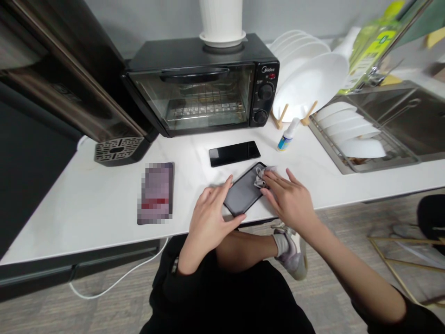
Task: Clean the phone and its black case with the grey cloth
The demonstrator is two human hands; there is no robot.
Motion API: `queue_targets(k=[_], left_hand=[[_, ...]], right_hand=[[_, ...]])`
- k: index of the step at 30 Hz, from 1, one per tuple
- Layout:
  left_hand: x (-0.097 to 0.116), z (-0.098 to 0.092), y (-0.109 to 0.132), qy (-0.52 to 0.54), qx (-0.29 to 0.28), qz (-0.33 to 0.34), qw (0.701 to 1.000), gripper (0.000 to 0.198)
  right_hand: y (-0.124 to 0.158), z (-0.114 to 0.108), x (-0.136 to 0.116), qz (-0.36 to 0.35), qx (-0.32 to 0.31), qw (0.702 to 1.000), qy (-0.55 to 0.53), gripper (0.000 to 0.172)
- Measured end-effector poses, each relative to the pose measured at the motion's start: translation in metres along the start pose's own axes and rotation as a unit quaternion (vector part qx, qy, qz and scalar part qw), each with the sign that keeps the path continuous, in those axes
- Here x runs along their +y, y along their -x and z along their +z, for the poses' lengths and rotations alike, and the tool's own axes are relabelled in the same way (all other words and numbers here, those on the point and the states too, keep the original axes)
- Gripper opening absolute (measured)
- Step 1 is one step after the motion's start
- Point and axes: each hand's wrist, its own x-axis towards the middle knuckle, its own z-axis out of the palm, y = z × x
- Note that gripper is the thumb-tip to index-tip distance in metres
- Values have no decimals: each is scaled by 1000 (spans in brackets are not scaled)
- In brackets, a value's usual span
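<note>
White countertop (pixel 86 208), toaster oven (pixel 208 52), black phone (pixel 234 154), small bottle (pixel 287 137)

I count 2 hands: L hand (pixel 208 215) + R hand (pixel 290 199). 3 flat devices: near slab (pixel 242 191), far slab (pixel 234 154), left slab (pixel 156 192). 1 white wad (pixel 259 179), 1 oven (pixel 205 95) w/ 2 knobs (pixel 266 92), 1 white pot (pixel 222 21). 2 btls: spray btl (pixel 288 135), green btl (pixel 371 51). Far-right plates (pixel 314 86): several, exact no. unclear.

Smooth held phone (pixel 242 191), glossy black phone (pixel 234 153), wooden pegs (pixel 283 115); metal sink (pixel 326 144)
</note>
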Motion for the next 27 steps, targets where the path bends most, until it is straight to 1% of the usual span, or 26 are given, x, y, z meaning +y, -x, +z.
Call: queue_targets(k=[2, 5, 7, 8, 10, 12, 14, 16, 18, 20, 22, 25, 27], left_hand=[[-2, 0, 1, 6, 0, 1, 1000, 98], [-7, 1, 2, 8, 3, 10, 1000, 95], [-10, 1, 2, 7, 1, 13, 1000, 94], [-10, 2, 2, 6, -2, 12, 1000, 93], [-8, 2, 2, 4, -2, 4, 1000, 93], [-6, 2, 1, 1, 3, -3, 1000, 96], [-4, 2, 0, 1, 6, -5, 1000, 100], [-3, 2, -1, -5, 5, -5, 1000, 101], [-4, 2, -3, -15, 3, -1, 1000, 100], [-5, 2, -3, -19, -1, 10, 1000, 99], [-7, 2, -2, -15, -4, 18, 1000, 97], [-9, 1, 0, -5, -7, 25, 1000, 94], [-9, 0, 2, 3, -13, 26, 1000, 96]], right_hand=[[-5, 10, -21, -3, -4, 1000, -12, 47], [-5, 21, -65, -31, -11, 998, -62, 55], [0, 22, -86, -59, -25, 992, -105, 56], [3, 19, -90, -71, -35, 989, -124, 55], [11, 11, -82, -83, -52, 985, -142, 50], [15, 2, -59, -80, -55, 987, -130, 41], [15, -4, -29, -53, -34, 994, -84, 38], [11, -5, -5, -14, -11, 999, -32, 39], [4, 0, 3, 16, -2, 1000, -5, 42], [-2, 8, -8, 29, 1, 1000, -7, 45], [-5, 16, -33, 26, 0, 999, -27, 46], [-2, 20, -73, -39, -28, 995, -92, 44], [4, 16, -84, -77, -49, 988, -125, 44]])
